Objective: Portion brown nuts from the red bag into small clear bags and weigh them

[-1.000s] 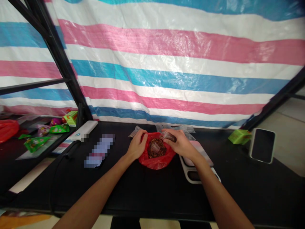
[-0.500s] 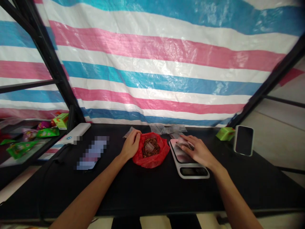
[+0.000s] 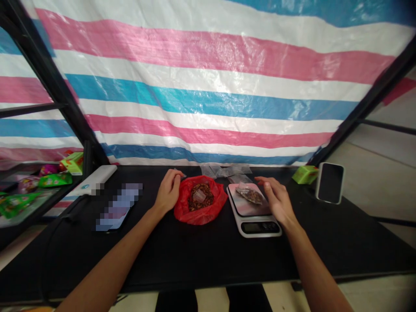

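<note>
A red plastic bag [image 3: 216, 208] lies open at the middle of the table, with small brown pieces [image 3: 196, 203] and a bit of clear plastic inside. My left hand [image 3: 169, 189] rests at its left edge, fingers curled together; what they hold, if anything, is hidden. Right of the bag, a small clear packet of brown pieces [image 3: 249, 194] lies on the pink plate of a white kitchen scale [image 3: 242, 229]. Beside the scale's right edge is my right hand [image 3: 277, 197], fingers apart and holding nothing.
Clear plastic bags [image 3: 227, 171] lie behind the scale. A phone [image 3: 120, 208] and a white power strip [image 3: 97, 180] are at the left. A green box [image 3: 305, 174] and a propped device [image 3: 330, 183] stand at the right. Colourful packets [image 3: 55, 179] lie far left.
My right hand has let go of the packet and moved right, off the scale plate; the packet now lies on it. My left hand stays by the red bag. The view has shifted slightly.
</note>
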A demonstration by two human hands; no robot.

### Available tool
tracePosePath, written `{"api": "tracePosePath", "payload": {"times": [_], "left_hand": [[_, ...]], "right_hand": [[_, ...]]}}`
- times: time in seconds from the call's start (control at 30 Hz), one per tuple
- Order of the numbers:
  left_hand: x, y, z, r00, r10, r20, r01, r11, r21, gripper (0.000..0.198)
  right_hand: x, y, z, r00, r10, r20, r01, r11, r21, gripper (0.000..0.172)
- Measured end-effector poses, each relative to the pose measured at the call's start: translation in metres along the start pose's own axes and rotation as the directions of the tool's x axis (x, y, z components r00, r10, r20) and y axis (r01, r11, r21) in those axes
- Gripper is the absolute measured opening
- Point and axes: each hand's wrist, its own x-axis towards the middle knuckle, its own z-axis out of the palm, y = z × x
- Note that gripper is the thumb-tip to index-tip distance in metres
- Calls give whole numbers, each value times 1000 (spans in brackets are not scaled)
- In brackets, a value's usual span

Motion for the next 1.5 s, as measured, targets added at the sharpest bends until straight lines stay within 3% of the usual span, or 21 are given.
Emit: {"api": "tracePosePath", "payload": {"times": [0.3, 0.63, 0.93, 1.03, 1.13, 1.27, 1.5], "left_hand": [[2, -4, -4, 998, -14, -58, 16, 1000, 23, 29], [2, -6, -4, 995, 67, -69, -66, 998, 17, 26], [1, -6, -3, 996, 68, -53, -67, 998, 12, 28], [1, -5, -3, 996, 72, -49, -72, 997, 8, 28], [1, -5, -3, 996, 72, -54, -71, 997, 4, 28], [2, -7, -4, 994, 61, -89, -60, 998, 17, 26], [5, -13, -6, 983, 43, -177, -35, 998, 45, 26]], "right_hand": [[-1, 0, 3, 999, -22, 42, 24, 999, -47, 41], [-2, 3, 7, 995, -31, 95, 41, 993, -107, 43], [5, -23, 15, 974, -51, 219, 115, 950, -289, 58], [9, -25, 19, 965, -62, 253, 123, 965, -232, 50], [11, -30, 25, 962, -101, 252, 112, 993, -29, 41], [17, -52, 36, 920, -222, 323, 209, 975, 75, 41], [38, -84, 73, 785, -285, 549, 395, 914, -90, 62]]}}
